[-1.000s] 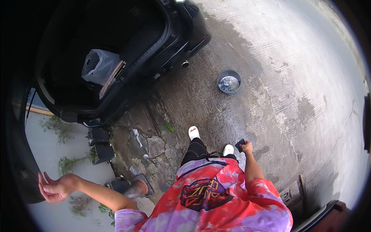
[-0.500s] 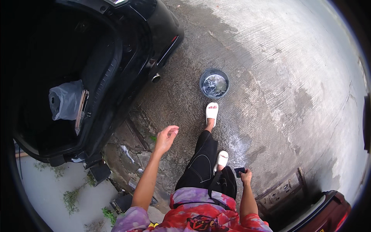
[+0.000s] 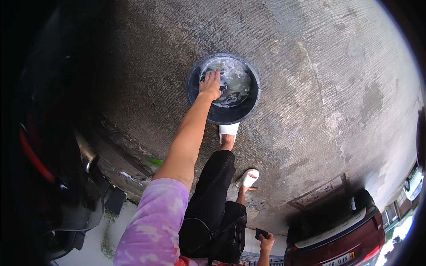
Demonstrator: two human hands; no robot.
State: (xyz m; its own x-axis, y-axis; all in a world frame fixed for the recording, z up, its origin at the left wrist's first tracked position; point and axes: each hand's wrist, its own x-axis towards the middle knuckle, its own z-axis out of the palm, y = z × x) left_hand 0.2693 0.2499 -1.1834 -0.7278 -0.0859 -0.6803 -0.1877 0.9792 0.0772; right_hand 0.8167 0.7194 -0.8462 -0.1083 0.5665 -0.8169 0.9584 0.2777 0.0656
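Note:
My left hand (image 3: 211,85) reaches into a dark round bucket (image 3: 254,98), fingers stretched out just above or at the water's surface. Whether the fingertips touch it I cannot tell. Foamy, cloudy water (image 3: 238,84) lies in the bucket, with dark patches near my fingers that I cannot make out. Down by my side, my right hand (image 3: 266,244) is closed on a small flat black object (image 3: 261,234); its kind is unclear.
My feet in white slippers (image 3: 248,177) stand on wet, ridged concrete (image 3: 293,133), one right against the bucket. To the left is a black car with an exhaust pipe (image 3: 86,153). A dark red car (image 3: 339,241) stands at the lower right.
I have bent down toward the bucket, which now looks larger and closer. My left hand has moved from beside the black car into the bucket's opening. The right hand still holds the black object.

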